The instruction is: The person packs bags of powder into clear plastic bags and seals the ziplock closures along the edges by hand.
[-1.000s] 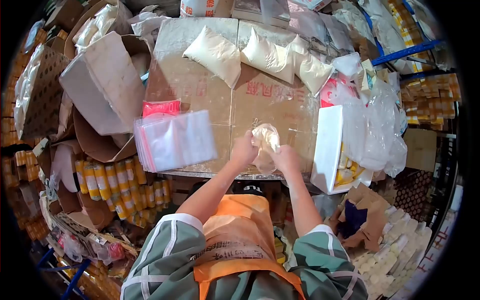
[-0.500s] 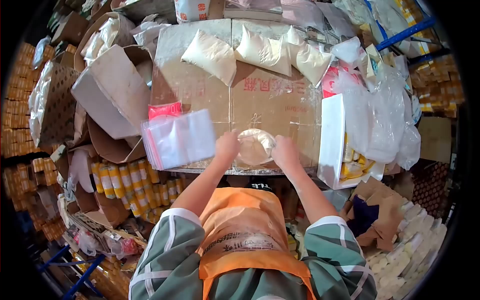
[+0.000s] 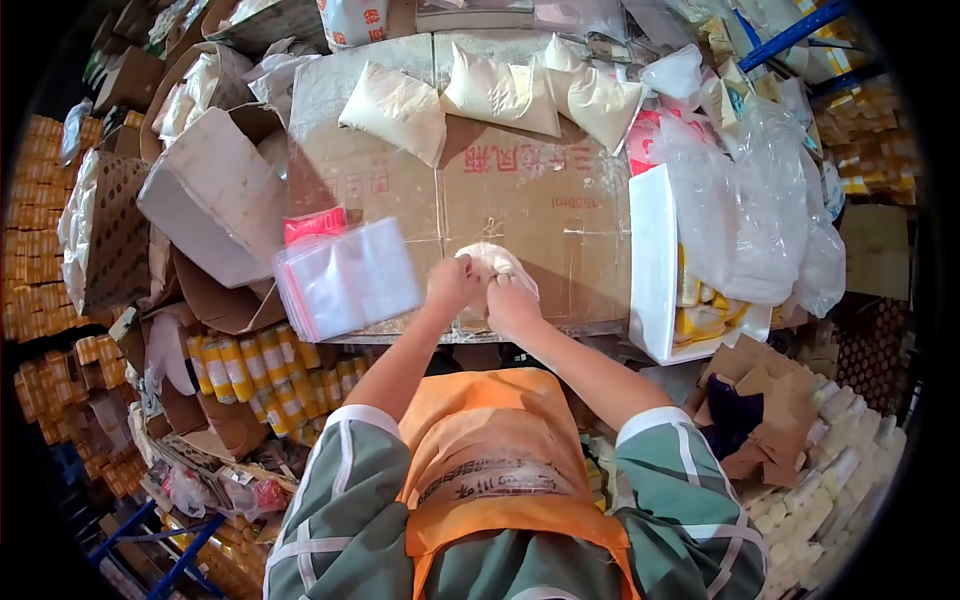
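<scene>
the left hand (image 3: 453,286) and right hand (image 3: 514,307), fingers curled in, pinch a rounded cream-coloured plastic bag (image 3: 496,260) between and just beyond them; probably soft, slippery, best gripped by its gathered edge.

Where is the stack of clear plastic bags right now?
In the head view, the stack lies left of the left hand, next to the pink packet.

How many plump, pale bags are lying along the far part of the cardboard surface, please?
3: the left bag, the middle bag beside it, and the right bag next to that. Any small one behind them could be hidden.
</scene>
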A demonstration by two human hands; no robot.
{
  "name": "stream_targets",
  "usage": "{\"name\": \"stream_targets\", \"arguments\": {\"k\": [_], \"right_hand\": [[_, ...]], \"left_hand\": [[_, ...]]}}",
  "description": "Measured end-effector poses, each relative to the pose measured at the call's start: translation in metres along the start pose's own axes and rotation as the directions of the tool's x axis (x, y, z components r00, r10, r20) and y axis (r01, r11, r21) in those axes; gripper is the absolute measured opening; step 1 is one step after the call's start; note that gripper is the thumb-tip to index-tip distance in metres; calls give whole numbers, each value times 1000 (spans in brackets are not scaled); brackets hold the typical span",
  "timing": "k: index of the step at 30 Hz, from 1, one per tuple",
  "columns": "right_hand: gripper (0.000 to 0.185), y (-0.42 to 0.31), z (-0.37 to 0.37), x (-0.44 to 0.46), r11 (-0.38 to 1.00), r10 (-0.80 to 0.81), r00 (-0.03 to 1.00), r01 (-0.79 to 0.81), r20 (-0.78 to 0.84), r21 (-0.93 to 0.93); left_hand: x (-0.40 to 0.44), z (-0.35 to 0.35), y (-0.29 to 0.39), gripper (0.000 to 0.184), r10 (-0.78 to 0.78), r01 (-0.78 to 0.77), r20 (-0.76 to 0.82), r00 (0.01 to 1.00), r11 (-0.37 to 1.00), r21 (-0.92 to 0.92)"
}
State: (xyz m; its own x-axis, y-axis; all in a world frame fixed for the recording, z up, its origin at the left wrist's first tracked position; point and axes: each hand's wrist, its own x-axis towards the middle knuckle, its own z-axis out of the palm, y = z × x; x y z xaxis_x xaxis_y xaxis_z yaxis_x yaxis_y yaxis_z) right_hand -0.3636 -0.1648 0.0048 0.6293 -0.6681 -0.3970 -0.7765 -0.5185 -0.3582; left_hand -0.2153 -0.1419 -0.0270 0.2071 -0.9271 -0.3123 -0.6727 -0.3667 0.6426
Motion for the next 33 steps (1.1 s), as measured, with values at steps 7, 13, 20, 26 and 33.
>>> {"name": "stream_targets", "arguments": {"k": [7, 13, 20, 26, 33], "right_hand": [[29, -19, -67, -19, 991, -133, 961, 123, 242, 56], [16, 22, -85, -30, 885, -249, 967, 248, 47, -395], [16, 38, -63, -17, 834, -481, 865, 400, -144, -379], [18, 35, -78, -37, 925, -343, 932, 313, -118, -214], [15, 28, -50, -20, 952, -254, 962, 231, -97, -202]], "left_hand": [[-24, -12, -12, 21, -28, 21, -67, 997, 995, -101], [-58, -49, -12, 21, -122, 103, -152, 981, 986, -128], [-58, -64, -26, 24, -23, 33, -202, 979, 998, 49], [-33, -92, -82, 40, 491, -567, 292, 821, 762, 313], [16, -110, -84, 12, 527, -628, 382, 759, 746, 220]]}}
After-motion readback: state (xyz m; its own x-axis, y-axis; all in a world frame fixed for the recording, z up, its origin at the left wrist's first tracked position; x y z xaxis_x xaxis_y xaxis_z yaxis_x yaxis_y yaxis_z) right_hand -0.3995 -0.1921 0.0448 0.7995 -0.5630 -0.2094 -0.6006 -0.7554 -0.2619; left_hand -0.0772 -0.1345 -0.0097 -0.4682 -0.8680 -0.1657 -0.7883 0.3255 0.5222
